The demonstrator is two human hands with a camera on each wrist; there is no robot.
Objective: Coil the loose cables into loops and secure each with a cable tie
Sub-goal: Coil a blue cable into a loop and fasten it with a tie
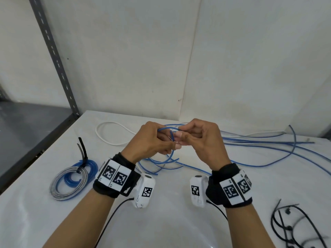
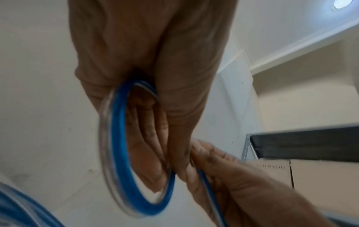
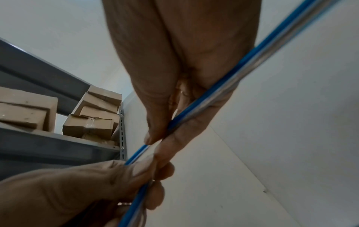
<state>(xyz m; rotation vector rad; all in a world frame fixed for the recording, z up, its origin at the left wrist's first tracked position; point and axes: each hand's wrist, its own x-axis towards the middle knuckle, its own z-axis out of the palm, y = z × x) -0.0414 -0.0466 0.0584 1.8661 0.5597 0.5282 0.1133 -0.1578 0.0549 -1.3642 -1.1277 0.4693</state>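
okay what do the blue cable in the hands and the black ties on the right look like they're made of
Blue cable: looks like a blue core in a clear, glossy plastic jacket; it shines and bends smoothly into a loop where the left hand grips it.
Black ties: probably matte nylon or similar plastic; thin, springy strips with small heads.

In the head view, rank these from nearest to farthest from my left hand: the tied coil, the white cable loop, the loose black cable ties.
1. White cable loop, behind the left hand.
2. Tied coil, front-left; nearly as close.
3. Loose black cable ties, far front-right.

White walls (image 1: 125, 51); grey metal shelving (image 1: 53, 56) left; cardboard boxes (image 3: 91, 119) shelved.
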